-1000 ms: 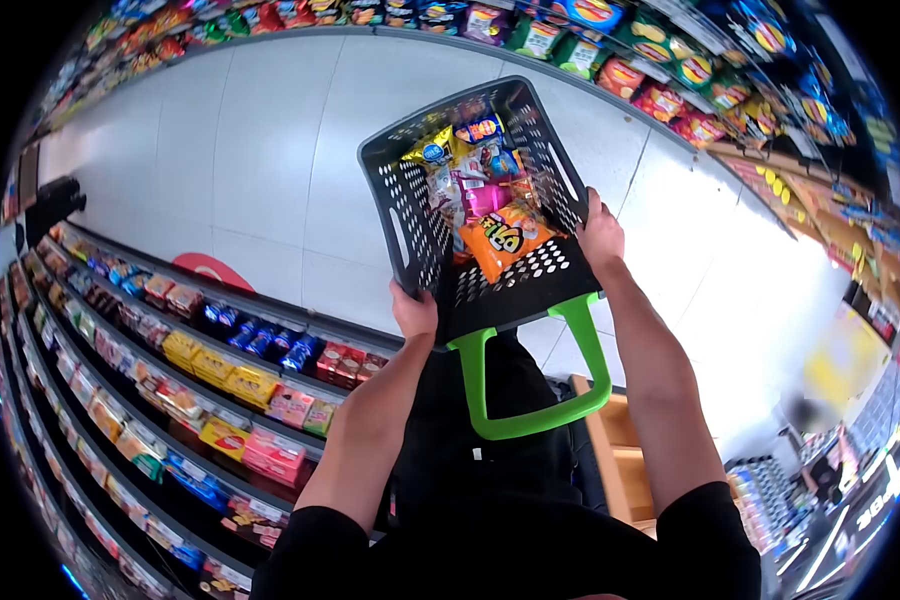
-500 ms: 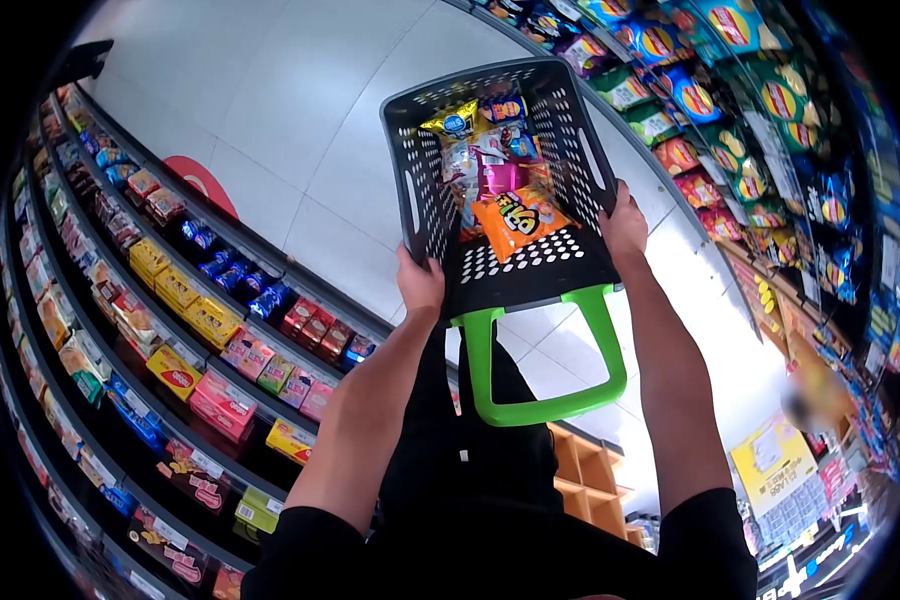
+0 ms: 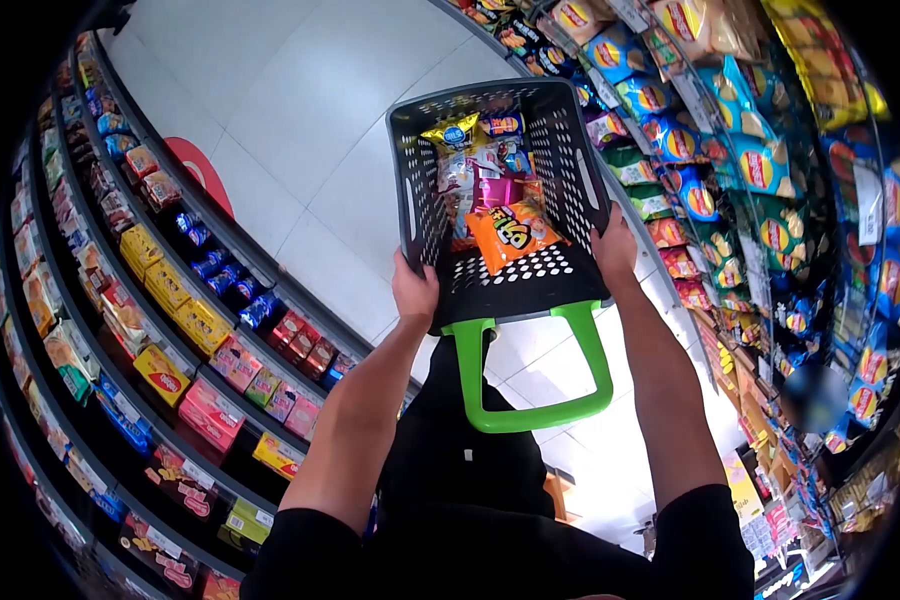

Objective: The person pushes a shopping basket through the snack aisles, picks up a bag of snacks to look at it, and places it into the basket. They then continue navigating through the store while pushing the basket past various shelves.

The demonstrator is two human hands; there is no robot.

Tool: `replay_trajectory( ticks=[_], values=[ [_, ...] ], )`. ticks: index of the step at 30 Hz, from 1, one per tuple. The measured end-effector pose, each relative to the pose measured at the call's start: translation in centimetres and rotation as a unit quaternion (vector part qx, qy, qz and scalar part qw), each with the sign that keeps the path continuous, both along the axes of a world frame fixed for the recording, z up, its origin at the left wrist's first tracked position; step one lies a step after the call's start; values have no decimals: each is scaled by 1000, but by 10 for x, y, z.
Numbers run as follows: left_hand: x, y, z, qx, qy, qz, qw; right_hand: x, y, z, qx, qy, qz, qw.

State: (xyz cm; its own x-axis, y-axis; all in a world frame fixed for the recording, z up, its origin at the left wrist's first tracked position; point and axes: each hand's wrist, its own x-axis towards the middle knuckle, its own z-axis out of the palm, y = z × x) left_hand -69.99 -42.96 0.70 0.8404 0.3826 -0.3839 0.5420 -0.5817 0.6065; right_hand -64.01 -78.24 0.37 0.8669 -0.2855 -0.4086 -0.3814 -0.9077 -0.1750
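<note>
A black perforated shopping basket (image 3: pixel 582 170) is held up in front of me between both hands. My left hand (image 3: pixel 414 292) grips its left side near the lower corner, and my right hand (image 3: pixel 615 248) grips the right side. The green handle (image 3: pixel 540 415) hangs down toward my body. Inside the basket lie an orange snack bag (image 3: pixel 513 235), a yellow and blue bag (image 3: pixel 453 131), a magenta packet (image 3: pixel 496 192) and several other packets. The fingertips of both hands are partly hidden behind the basket walls.
Curved shelves on the left hold yellow boxes (image 3: pixel 166 283), pink boxes (image 3: pixel 211 412) and other packets. Racks of chip bags (image 3: pixel 768 165) line the right. Pale floor tiles (image 3: pixel 280 130) lie between them, with a red floor marking (image 3: pixel 202 178) at the left.
The basket has shifted slightly down in view and turned a little, with both hands still on it. The right-hand racks now fill more of the view.
</note>
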Motion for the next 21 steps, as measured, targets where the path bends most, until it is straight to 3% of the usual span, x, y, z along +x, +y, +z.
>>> replay_trajectory(
  ticks=[5, 21],
  values=[
    [57, -3, -17, 28, 1, 11, 1000, 69, -8, -24, -8, -14, 28, 999],
    [191, 7, -15, 21, 13, 120, 992, 282, 33, -22, 9, -41, 130, 991]
  ],
)
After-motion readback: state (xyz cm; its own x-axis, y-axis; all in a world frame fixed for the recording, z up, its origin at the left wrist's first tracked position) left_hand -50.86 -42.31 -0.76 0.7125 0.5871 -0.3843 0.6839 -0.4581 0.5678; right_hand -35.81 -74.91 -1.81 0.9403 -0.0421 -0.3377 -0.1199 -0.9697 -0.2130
